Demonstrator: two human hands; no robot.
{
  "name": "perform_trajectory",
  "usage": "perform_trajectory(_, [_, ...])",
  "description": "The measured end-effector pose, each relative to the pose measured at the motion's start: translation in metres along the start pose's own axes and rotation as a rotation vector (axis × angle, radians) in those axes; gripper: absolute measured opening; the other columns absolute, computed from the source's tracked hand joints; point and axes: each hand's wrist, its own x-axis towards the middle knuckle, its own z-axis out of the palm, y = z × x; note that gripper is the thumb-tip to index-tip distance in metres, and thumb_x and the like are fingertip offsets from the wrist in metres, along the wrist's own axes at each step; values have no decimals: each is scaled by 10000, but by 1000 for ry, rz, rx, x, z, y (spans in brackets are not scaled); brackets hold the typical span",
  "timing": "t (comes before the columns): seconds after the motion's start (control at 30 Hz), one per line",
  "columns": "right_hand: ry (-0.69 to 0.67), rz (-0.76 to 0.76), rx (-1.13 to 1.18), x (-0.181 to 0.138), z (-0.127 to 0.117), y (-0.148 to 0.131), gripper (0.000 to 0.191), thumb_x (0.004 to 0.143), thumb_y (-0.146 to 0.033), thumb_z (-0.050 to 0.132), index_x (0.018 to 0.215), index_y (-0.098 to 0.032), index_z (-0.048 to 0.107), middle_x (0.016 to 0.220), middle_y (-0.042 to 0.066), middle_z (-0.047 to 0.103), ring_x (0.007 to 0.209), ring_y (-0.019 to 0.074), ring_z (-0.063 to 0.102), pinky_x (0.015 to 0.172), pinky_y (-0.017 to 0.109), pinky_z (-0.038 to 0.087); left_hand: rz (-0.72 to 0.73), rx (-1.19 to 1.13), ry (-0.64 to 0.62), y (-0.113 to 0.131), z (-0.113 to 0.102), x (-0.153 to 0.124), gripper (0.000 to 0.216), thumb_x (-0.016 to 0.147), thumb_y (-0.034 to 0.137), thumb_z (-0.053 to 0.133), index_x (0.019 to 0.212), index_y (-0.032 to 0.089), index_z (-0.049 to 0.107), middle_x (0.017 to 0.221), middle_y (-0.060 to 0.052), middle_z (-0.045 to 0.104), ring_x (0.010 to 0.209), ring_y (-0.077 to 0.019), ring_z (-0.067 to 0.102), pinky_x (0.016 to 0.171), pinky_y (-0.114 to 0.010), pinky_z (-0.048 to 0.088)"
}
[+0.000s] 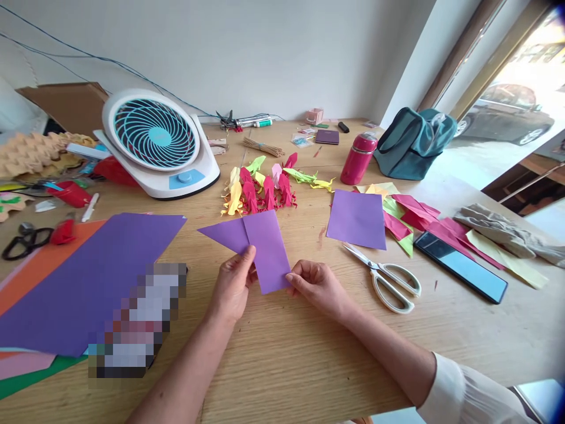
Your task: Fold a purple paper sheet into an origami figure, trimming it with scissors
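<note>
Ref. pt = origami cluster [268,193] (red, yellow, green, pink figs.), mid worktop [273,353]. Folded purple paper [269,253]: just on near side of cluster; pointed flap sticks out L, rectangular panel on R, layers overlapping between. L hand [232,287]: grip clamped on paper's L edge, thumb on top, fingertips partly hidden behind. R hand [318,288]: grip clamped on its lower R corner, thumb & index pinched. Paper touching worktop underneath or not: can't tell. Purple square sheet [356,219]: lies flat, R of cluster & slightly nearer. White-handled scissors [373,265]: R & nearer, tips twd cluster. Smartphone [461,268]: farther R, nearer; red paper scraps [417,212] & crumpled grey cloth [503,229] near it. Pink bottle [357,160]: upright, R of cluster; teal bag [410,153] past it. White desk fan [159,136]: L of cluster. Lg purple sheet [97,282]: L & nearer, atop other coloured sheets [35,380].
</note>
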Motion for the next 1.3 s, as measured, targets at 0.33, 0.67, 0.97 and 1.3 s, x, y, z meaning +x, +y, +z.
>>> perform_trajectory(0.33, [-57, -34, -128, -4, -4, 0, 373, 917, -523, 592, 727, -201, 578, 647, -4, 643, 567, 118, 518, 543, 249, 385, 227, -110, 148, 32, -31, 23, 456, 656, 531, 857, 915, 196, 691, 896, -1, 737, 768, -117, 664, 605, -200, 488])
perform_trajectory(0.67, [-8, -18, -67, -5, -2, 2, 438, 877, -607, 613, 720, -201, 563, 604, -10, 606, 527, 108, 451, 511, 255, 322, 57, -179, -191, 20, -12, 8, 626, 783, 716, 654, 1108, 182, 681, 1068, -93, 752, 960, -239, 700, 696, -297, 551])
perform_trajectory(0.97, [-62, -3, -124, -7, -3, -2, 469, 860, -644, 608, 697, -208, 551, 596, -10, 586, 526, 112, 429, 509, 261, 310, 299, -67, -12, 44, -41, 18, 420, 875, 546, 649, 1054, 175, 729, 1119, -89, 750, 1062, -215, 676, 768, -258, 529])
perform_trajectory(1.3, [-37, -22, -52, -6, -2, 1, 455, 876, -625, 607, 711, -205, 546, 601, -10, 592, 525, 107, 435, 517, 257, 317, 136, -210, -150, 35, -25, 10, 535, 815, 657, 658, 1116, 216, 692, 1127, -65, 731, 991, -194, 681, 791, -295, 557])
